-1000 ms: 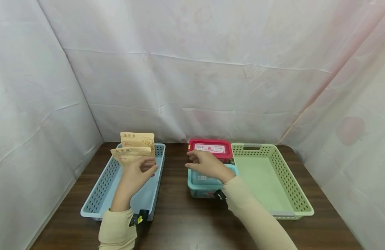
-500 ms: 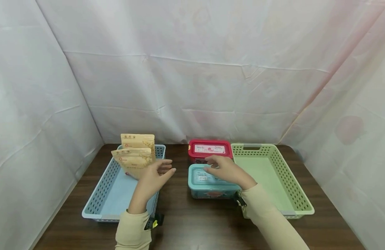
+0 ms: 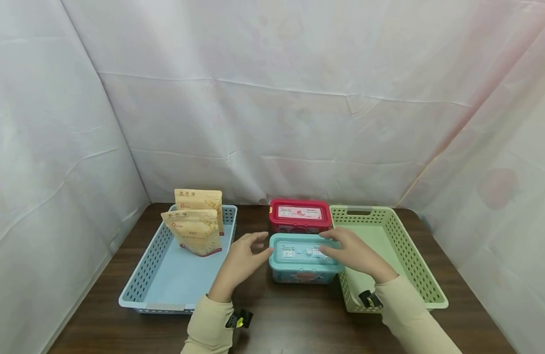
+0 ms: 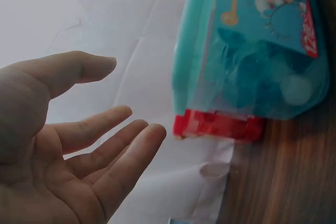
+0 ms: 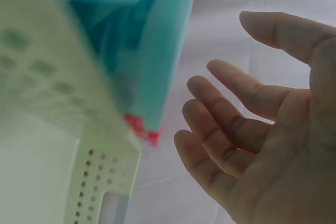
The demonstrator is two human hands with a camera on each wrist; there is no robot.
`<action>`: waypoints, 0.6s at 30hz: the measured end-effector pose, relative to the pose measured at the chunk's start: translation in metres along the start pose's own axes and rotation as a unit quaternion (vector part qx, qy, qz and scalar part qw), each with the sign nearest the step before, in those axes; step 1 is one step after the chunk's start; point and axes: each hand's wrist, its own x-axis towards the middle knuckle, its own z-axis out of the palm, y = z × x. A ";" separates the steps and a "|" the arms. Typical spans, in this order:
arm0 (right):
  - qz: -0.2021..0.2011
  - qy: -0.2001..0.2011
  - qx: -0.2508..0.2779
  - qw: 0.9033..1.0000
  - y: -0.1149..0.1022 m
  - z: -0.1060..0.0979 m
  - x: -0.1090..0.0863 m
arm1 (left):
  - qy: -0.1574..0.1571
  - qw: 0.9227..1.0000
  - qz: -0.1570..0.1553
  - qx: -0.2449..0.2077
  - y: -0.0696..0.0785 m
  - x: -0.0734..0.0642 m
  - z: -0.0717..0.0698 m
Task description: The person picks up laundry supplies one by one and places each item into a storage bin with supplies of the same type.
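Note:
A teal lidded plastic box (image 3: 299,268) stands on the table between two baskets. My left hand (image 3: 242,260) hovers at the box's left side, its fingers apart and holding nothing; the left wrist view shows thumb and fingers (image 4: 123,166) spread, with a gap to the box. Over the right end of the lid is my right hand (image 3: 356,250), fingers loosely bent and empty. In the right wrist view its palm and fingers (image 5: 210,129) are apart from the teal box (image 5: 152,72). Right behind the teal box sits a red lidded box (image 3: 301,204).
At the left, a blue basket (image 3: 141,275) holds two beige pouches (image 3: 197,233) standing upright at its back. A green basket (image 3: 415,255) lies right of the boxes. White cloth (image 3: 272,123) hangs behind and beside the dark wooden table (image 3: 290,319).
My left hand has moved right, from the pouches in the blue basket to the teal box's left side. My right hand has shifted right, from above the boxes' left part to the teal box's right end.

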 end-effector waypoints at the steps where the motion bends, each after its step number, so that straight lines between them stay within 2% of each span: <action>1: 0.001 0.003 -0.003 1.000 0.003 -0.001 -0.002 | -0.001 1.000 0.001 0.000 0.000 0.001 0.002; 12: 0.022 0.022 -0.011 0.999 0.016 -0.006 -0.017 | -0.009 1.000 0.003 0.018 -0.001 0.009 0.018; 18: 0.039 0.006 -0.023 0.999 0.019 -0.010 -0.018 | -0.005 1.000 -0.009 0.030 -0.002 0.012 0.021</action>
